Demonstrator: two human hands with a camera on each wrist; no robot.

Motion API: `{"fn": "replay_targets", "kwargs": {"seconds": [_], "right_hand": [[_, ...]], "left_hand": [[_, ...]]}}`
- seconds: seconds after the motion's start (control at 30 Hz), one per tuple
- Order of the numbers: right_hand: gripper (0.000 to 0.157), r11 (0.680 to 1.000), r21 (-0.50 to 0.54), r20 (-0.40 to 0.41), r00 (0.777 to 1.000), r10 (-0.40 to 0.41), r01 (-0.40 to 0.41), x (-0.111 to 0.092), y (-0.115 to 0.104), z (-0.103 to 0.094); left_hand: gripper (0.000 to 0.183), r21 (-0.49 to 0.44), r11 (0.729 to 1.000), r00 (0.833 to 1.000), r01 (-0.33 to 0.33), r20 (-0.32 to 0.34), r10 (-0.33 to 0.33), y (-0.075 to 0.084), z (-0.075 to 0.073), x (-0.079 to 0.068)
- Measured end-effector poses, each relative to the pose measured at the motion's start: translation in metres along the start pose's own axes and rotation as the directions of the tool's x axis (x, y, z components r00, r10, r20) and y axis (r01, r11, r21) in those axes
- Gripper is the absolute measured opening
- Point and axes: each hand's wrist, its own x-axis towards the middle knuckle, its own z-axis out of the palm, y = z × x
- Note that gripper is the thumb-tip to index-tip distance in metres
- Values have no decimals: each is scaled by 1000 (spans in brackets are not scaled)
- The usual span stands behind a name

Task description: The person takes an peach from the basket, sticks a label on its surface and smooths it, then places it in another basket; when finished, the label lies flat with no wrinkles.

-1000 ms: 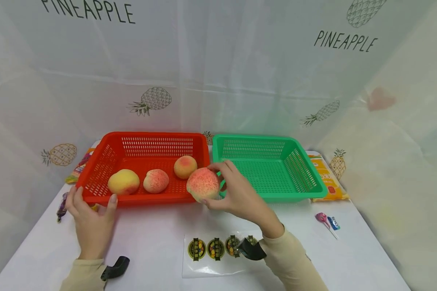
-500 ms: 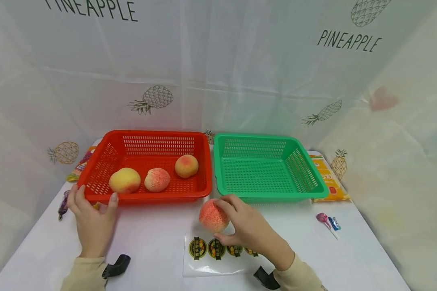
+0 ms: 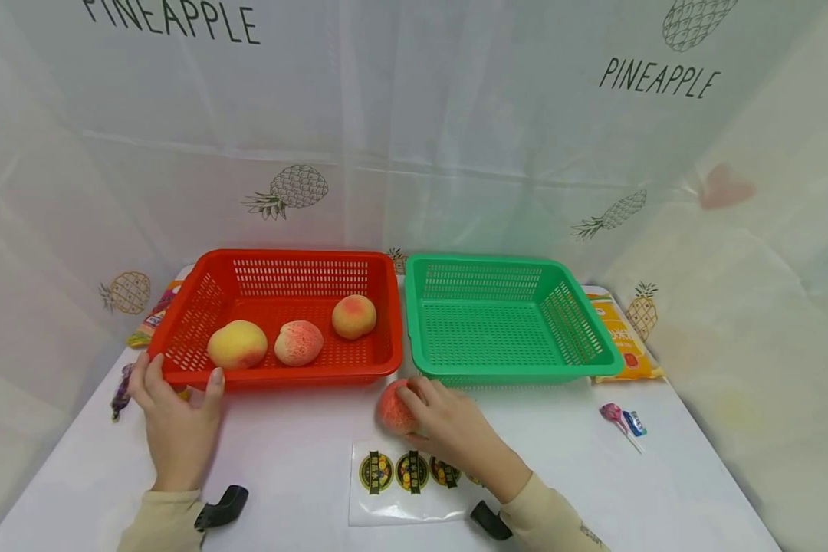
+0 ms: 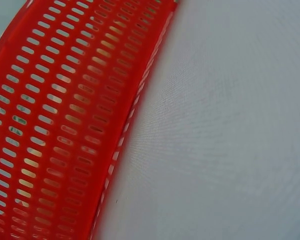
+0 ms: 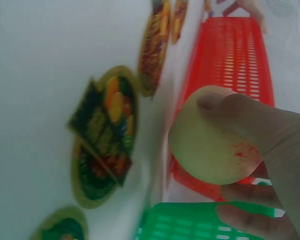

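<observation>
My right hand [image 3: 458,431] holds a pink speckled peach [image 3: 392,408] between thumb and fingers, just behind a sheet of round stickers [image 3: 400,510]. In the right wrist view the peach's pale yellow side [image 5: 205,142] faces the camera, with the thumb pressed on it. My left hand [image 3: 179,433] rests its spread fingers and thumb on the front left rim of the red basket [image 3: 283,376]. Inside that basket lie a yellow peach [image 3: 237,344], a pink speckled peach [image 3: 299,343] and an orange-yellow peach [image 3: 353,317]. The left wrist view shows the basket's slotted wall [image 4: 65,100], not the fingers.
Right of the red basket stands a green basket [image 3: 497,330]. An orange packet [image 3: 624,345] lies beyond it, with a lollipop [image 3: 617,420] and a small blue sweet [image 3: 634,423] in front. A colourful packet [image 3: 155,316] and a purple-wrapped sweet [image 3: 122,392] lie at left.
The right hand has brought the peach from the red basket's front right corner toward me and down, then turned it slightly. The left hand has stayed at the basket rim.
</observation>
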Motion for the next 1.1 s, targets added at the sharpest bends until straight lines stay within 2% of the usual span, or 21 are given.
{"fn": "replay_targets", "kwargs": {"seconds": [0.17,0.3,0.43,0.6,0.73,0.87,1.1], "right_hand": [[62,999,-49,42,999,6,-4,-1,0,5],[61,999,-42,47,999,20,-18,0,-3,5],[55,1000,12,36,999,3,-4,2,-7,6],[45,995,94,1,1000,16,-16,3,-8,7],[47,989,142,14,999,45,-47,2,-6,7],[49,982,174,62,996,58,-68,0,-4,5],[60,982,177,88,995,43,-59,-3,-2,2]], "left_hand": [[77,-3,1000,1000,-20,-10,20,0,1,0],[77,5,1000,1000,-18,-7,18,-1,2,1],[77,17,1000,1000,-6,-9,6,-3,0,1],[76,2,1000,1000,-25,-10,25,-5,1,2],[75,7,999,999,-31,-10,31,-4,2,1],[75,14,999,999,-35,-14,36,-3,2,1],[75,14,1000,1000,-21,-9,21,-4,3,2]]}}
